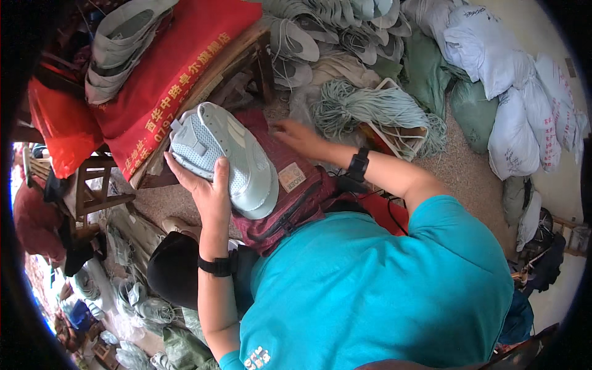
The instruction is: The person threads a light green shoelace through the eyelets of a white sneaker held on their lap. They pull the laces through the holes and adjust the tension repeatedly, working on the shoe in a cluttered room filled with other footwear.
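My left hand (206, 190) is closed on a pale grey-green sneaker upper (245, 169), the thumb on its near side and the fingers along its mesh edge. The upper is tilted over my lap, with its smooth rounded end toward me. Under it lies a maroon apron (296, 194) with a tan patch and a zip. To the right of the upper, and apart from it, my right hand (299, 139) hovers at the apron's far edge. Its fingers are curled together, and anything between them is too small to make out.
A bench with a red printed cloth (179, 68) stands ahead on the left, with stacked shoe uppers (120, 49) on it. Ahead right lie a bundle of pale laces (376, 111) and many more uppers (293, 43). Full white sacks (481, 46) line the wall. A wooden stool (98, 188) stands left.
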`<move>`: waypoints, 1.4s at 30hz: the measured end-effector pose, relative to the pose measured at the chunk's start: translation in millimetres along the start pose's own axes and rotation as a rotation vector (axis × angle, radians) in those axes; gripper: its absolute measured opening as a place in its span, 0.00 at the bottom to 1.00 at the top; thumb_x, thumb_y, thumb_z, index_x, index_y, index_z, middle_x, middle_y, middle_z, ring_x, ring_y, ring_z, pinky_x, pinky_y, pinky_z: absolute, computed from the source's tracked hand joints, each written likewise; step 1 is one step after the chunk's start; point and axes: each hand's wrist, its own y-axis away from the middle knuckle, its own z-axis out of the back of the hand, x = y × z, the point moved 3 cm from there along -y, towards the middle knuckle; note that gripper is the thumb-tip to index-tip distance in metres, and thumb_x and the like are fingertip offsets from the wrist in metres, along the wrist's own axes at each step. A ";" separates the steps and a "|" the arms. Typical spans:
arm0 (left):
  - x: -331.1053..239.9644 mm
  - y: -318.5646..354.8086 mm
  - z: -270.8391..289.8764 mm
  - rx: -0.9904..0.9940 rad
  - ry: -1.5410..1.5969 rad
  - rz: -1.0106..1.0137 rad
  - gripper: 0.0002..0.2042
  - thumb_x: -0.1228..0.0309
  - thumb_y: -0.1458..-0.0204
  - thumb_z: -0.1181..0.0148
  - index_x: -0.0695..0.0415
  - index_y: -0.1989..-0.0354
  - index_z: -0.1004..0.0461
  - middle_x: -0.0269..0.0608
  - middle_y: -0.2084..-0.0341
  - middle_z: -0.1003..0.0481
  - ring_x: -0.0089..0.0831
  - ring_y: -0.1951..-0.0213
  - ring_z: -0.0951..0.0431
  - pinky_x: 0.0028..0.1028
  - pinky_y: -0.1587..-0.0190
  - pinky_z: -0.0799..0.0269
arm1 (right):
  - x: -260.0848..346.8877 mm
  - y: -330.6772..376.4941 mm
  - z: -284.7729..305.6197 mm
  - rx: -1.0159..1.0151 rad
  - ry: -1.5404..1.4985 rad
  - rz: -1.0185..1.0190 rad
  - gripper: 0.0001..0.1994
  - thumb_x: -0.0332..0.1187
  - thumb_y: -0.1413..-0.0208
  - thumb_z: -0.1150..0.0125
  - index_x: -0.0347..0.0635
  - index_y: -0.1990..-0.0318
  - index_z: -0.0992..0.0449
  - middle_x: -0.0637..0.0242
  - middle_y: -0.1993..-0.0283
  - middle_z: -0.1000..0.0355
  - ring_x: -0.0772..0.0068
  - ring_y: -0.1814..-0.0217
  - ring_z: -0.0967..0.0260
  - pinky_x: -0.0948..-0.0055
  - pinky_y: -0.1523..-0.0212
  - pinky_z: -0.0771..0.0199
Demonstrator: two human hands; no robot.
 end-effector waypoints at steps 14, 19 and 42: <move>-1.5 3.0 2.1 -0.009 -0.064 0.035 0.51 0.53 0.46 0.39 0.58 0.27 0.72 0.60 0.30 0.61 0.49 0.29 0.58 0.43 0.29 0.62 | -190.2 16.3 129.3 -0.397 1.038 -0.393 0.11 0.43 0.48 0.37 0.51 0.61 0.19 0.63 0.52 0.27 0.53 0.43 0.37 0.53 0.48 0.35; 1.8 -3.4 5.6 0.024 -0.187 0.030 0.53 0.49 0.49 0.36 0.60 0.28 0.69 0.64 0.31 0.64 0.54 0.29 0.59 0.44 0.29 0.61 | -186.9 -13.5 156.1 -0.436 0.041 -0.449 0.11 0.37 0.42 0.44 0.39 0.67 0.21 0.64 0.66 0.24 0.67 0.66 0.29 0.65 0.64 0.30; -79.9 43.3 3.7 0.530 0.761 0.261 0.13 0.65 0.37 0.46 0.61 0.52 0.28 0.31 0.70 0.27 0.19 0.67 0.27 0.19 0.62 0.29 | 239.4 28.3 63.0 0.597 -1.191 -0.060 0.18 0.31 0.35 0.53 0.32 0.41 0.33 0.53 0.56 0.23 0.67 0.60 0.21 0.69 0.55 0.19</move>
